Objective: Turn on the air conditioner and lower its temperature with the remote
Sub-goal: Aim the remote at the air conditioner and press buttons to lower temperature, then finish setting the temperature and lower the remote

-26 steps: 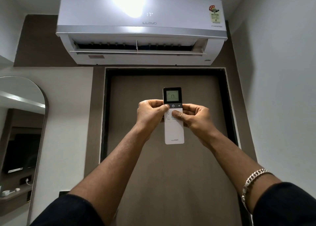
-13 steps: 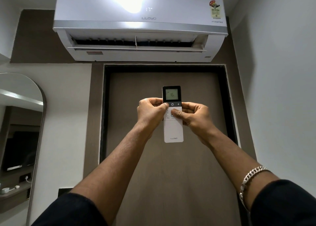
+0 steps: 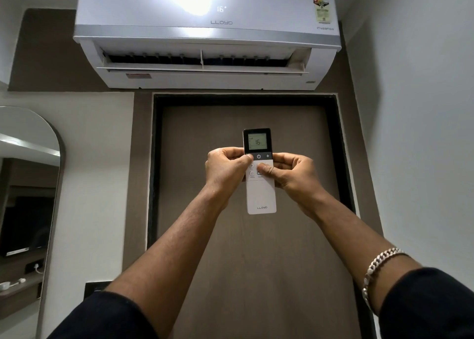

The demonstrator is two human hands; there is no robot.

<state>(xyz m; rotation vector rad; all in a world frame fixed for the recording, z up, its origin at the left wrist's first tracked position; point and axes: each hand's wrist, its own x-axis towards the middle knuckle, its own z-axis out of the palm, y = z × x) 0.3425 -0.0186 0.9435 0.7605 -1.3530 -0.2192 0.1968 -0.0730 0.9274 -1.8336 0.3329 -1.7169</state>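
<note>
Both arms reach up below the air conditioner, its display reading 16. The left hand pinches the remote by its left edge; the right hand grips its right edge, thumb pressed on the buttons.

The remote is held upright between the left hand and the right hand, and the air conditioner is mounted on the far wall. At the left, a small white object is laid on a shelf seen in the mirror.
</note>
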